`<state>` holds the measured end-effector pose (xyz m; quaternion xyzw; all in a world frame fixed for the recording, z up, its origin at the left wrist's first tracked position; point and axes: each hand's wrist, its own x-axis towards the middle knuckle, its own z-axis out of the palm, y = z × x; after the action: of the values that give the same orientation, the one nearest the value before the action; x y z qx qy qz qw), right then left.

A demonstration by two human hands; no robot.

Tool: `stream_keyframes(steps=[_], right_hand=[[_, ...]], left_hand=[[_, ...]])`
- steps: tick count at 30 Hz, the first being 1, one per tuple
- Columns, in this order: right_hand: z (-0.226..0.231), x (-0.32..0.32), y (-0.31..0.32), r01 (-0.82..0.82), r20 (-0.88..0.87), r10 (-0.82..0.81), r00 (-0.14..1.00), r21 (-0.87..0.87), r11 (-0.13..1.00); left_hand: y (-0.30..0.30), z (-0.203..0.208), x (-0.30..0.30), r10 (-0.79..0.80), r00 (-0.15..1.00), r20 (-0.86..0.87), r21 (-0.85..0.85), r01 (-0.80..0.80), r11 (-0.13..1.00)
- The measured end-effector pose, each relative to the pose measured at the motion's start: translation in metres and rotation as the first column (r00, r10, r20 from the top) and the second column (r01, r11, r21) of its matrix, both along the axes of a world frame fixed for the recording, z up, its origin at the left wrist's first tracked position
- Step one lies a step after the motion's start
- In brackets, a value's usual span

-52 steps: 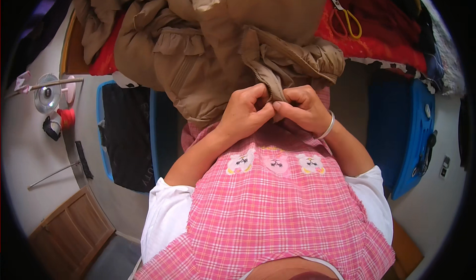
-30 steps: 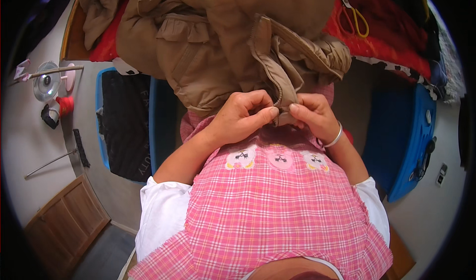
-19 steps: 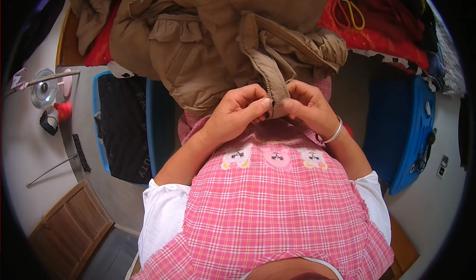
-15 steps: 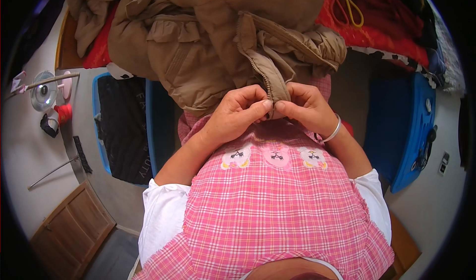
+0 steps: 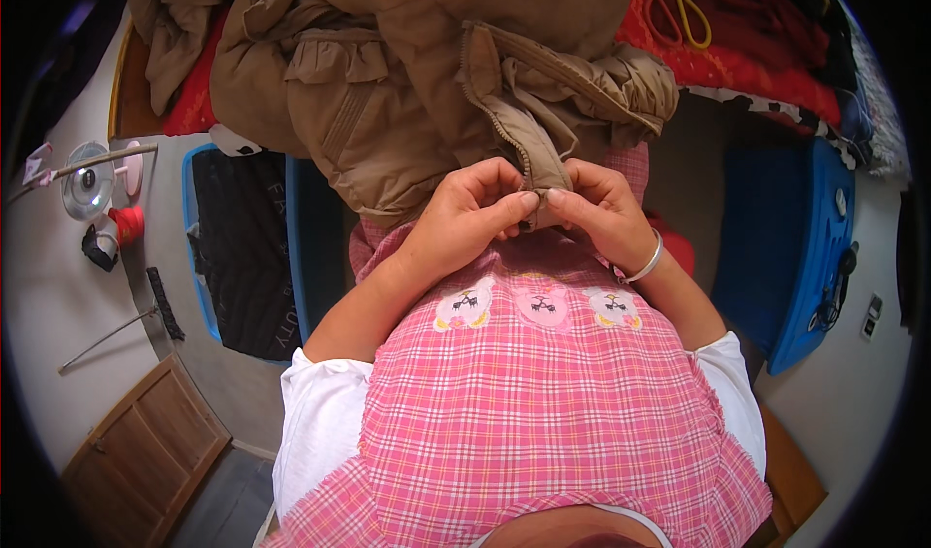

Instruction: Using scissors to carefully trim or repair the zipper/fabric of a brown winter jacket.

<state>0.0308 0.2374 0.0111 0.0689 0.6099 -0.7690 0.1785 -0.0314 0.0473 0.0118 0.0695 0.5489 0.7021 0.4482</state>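
Red bedding (image 5: 756, 58) backs the tan padded jacket (image 5: 407, 92) heaped above the person's lap; its zipper edge (image 5: 529, 160) runs down toward the body, ending between both hands. Left hand (image 5: 465, 213) and right hand (image 5: 601, 209) pinch that end together; yellow-handled scissors (image 5: 684, 10) lie beyond the jacket

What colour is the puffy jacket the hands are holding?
The jacket is light brown, a tan colour, seen best in the head view.
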Motion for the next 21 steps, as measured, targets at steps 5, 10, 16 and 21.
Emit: stream_keyframes(steps=[5, 10, 16, 21], right_hand=[[0.0041, 0.0003, -0.0084, 0.04, -0.017, -0.041, 0.999, -0.064, 0.997], [-0.0028, -0.001, -0.0045, 0.043, -0.073, -0.041, 0.997, 0.024, 0.999], [-0.0023, 0.0002, -0.0073, 0.02, -0.151, -0.006, 0.989, 0.088, 0.996], [-0.0013, 0.0002, -0.0053, 0.04, -0.04, -0.04, 0.998, 0.002, 0.999]], left_hand=[[0.0048, -0.0057, 0.005, 0.051, 0.959, -0.28, -0.149, -0.096, 0.984], [0.0001, -0.0068, 0.0063, 0.051, 0.922, -0.384, -0.14, -0.113, 0.984], [-0.0023, -0.007, 0.0042, 0.024, 0.97, -0.24, -0.099, -0.049, 0.994], [-0.0031, -0.0037, 0.0049, 0.056, 0.998, -0.028, -0.03, -0.057, 0.998]])
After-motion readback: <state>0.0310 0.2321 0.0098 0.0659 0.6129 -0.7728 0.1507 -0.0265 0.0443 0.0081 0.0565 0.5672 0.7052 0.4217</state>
